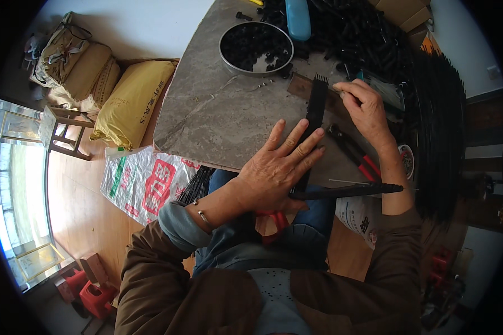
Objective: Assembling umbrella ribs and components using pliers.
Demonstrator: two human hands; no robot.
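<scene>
A flat black strip (317, 103) with a row of fine teeth at its far end lies slantwise over the table edge. Across it rests my left hand (285, 162), fingers spread and stretched out. Right of the toothed end, my right hand (369, 109) is closed in a pinch; whatever sits between its fingertips is too small to name. A rusty brown plate (300, 85) lies partly beneath the strip. Between my hands are pliers with red handles (363, 164). A long black rod-like piece (352, 191) sticks out rightward near my left hand.
A round metal bowl (222, 54) holds small black parts. Behind it are a blue object (298, 21) and a heap of black pieces (369, 39). Long black rods (441, 134) hang at the right. A yellow sack (134, 100) and wooden stool (67, 131) stand left.
</scene>
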